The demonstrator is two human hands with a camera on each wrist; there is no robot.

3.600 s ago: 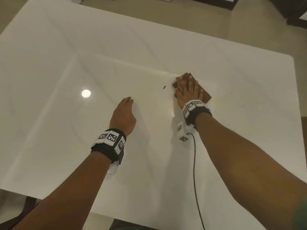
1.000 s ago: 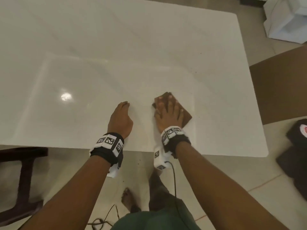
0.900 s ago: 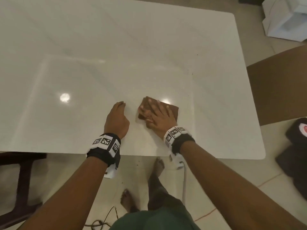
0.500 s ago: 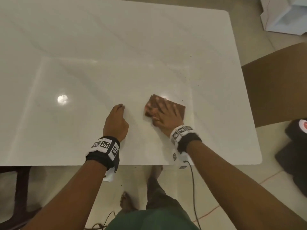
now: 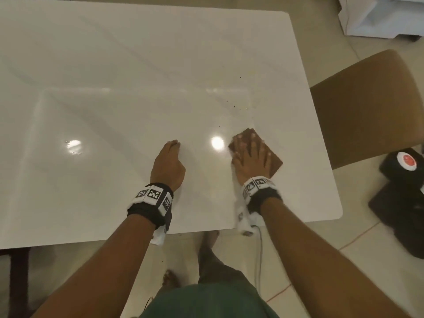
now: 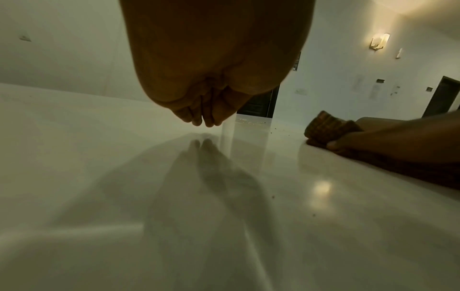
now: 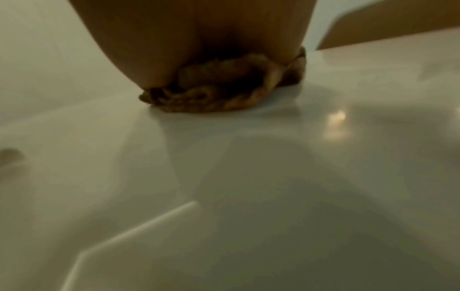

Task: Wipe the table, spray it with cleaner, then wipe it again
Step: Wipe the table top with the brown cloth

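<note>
We find the right hand (image 5: 252, 160) laid flat on the cloth (image 5: 274, 162), fingers straight and spread, pressing it onto the tabletop (image 5: 114, 65); nothing is curled round it. The cloth is brown, folded to a rough rectangle, and lies toward the right side of the tabletop, near its front edge. In the right wrist view the cloth (image 7: 224, 94) shows bunched folds under the palm and sits in full contact with the surface.

The left hand (image 5: 168, 166) is beside it on the tabletop, apart from the cloth, holding nothing. In the left wrist view its fingers (image 6: 196, 116) lie together, pointing down toward the surface; we cannot tell whether the tips touch it. The same view shows the cloth (image 6: 326, 128) off to the right under the right hand.

We note small dark crumbs (image 5: 235, 106) scattered on the tabletop beyond the cloth. Lamp glare (image 5: 217, 143) shines on the glossy surface between the two hands.

A brown chair (image 5: 367, 106) stands just beside the right edge of the tabletop. A black object with a red-and-white round top (image 5: 406, 160) is on the floor further right.
</note>
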